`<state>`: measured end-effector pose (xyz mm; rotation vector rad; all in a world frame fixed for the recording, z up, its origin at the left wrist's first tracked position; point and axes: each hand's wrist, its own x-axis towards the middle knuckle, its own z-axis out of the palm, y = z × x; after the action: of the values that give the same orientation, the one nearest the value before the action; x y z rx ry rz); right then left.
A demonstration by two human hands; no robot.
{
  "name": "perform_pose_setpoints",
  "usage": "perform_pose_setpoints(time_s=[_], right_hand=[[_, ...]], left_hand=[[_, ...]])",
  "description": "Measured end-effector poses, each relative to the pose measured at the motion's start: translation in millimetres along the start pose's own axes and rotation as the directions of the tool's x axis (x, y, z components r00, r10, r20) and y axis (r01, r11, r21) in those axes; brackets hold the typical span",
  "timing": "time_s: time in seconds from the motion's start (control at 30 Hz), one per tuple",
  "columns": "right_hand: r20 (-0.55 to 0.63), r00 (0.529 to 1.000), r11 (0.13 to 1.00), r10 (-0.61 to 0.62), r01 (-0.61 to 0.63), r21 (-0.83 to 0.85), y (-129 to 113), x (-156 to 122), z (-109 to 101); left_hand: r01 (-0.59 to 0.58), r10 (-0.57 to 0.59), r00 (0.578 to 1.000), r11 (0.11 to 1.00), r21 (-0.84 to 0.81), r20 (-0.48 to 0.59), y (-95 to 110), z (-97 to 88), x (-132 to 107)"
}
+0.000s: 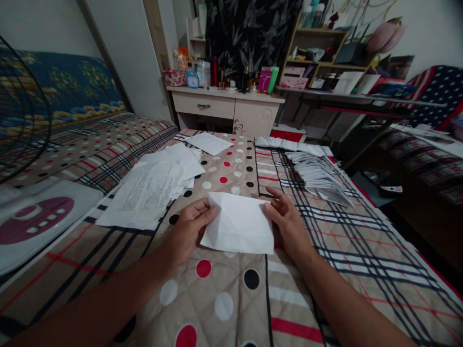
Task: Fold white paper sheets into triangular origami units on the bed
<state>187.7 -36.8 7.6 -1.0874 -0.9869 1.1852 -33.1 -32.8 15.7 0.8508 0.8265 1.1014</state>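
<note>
Between my two hands is a folded sheet of white paper (241,222), held just above the bedspread. My left hand (191,226) pinches its left edge, thumb on top and fingers curled behind. At the right edge, my right hand (287,219) has its thumb on the paper's upper corner, with the index finger stretched out beyond it and the other fingers partly hidden. To the left lies a loose pile of papers (148,188), the top sheet printed with text. A stack of folded white papers (318,176) fans out on the right.
The quilted bedspread (224,284) has dots and plaid. Another white sheet (210,143) lies toward its far end, near a row of folded papers (289,144). A white bag with a purple print (47,217) is at left. Beyond stand a cluttered dresser (224,103) and shelves (318,62).
</note>
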Motion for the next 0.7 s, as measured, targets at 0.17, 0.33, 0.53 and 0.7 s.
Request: perform_pose_setpoints(time_s=[0.17,0.33,0.53,0.7], right_hand=[[0.033,0.999,1.0,-0.006,0.006,0.005,-5.2,-2.0,0.3],[0.007,0.998,0.997,-0.061,0.061,-0.036,-3.1,-3.0,0.6],[-0.059,0.99,0.984,-0.127,0.118,-0.135,-0.6,-3.2,-0.2],[-0.038,0.994,0.984,-0.105,0.098,-0.147,-1.4,-3.8,0.2]], left_hand=[[-0.164,0.179,0.982,0.966,0.2,-0.063,-1.2,-7.5,4.9],[-0.251,0.302,0.949,0.896,0.367,-0.088,0.0,-10.9,7.6],[-0.253,0.298,0.953,0.878,0.405,-0.05,1.5,-11.0,8.0],[-0.283,0.339,0.939,0.86,0.425,-0.06,0.7,-13.6,9.8]])
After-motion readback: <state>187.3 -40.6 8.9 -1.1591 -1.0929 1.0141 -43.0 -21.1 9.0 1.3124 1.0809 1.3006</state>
